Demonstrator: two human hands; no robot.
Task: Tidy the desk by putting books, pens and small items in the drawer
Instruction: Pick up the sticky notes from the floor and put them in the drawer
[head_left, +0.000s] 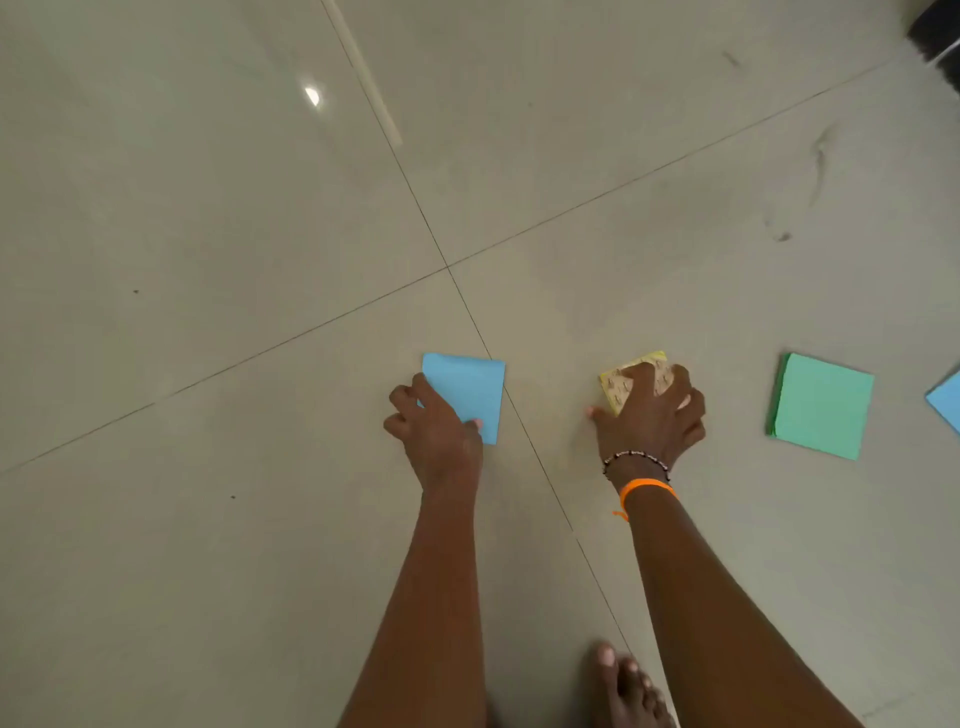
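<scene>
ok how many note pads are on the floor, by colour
blue: 2, one under the left hand at, one cut off at the right edge
yellow: 1, under the right hand
green: 1
total: 4

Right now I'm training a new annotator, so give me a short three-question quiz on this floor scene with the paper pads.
1. True or false: the left hand rests on the light blue square paper pad.
2. Which pad lies untouched right of the right hand? A) green square paper pad B) red pad C) white pad
3. What does the right hand cover?

Key: 1 true; 2 A; 3 the yellow patterned square pad, on the tiled floor.
</scene>
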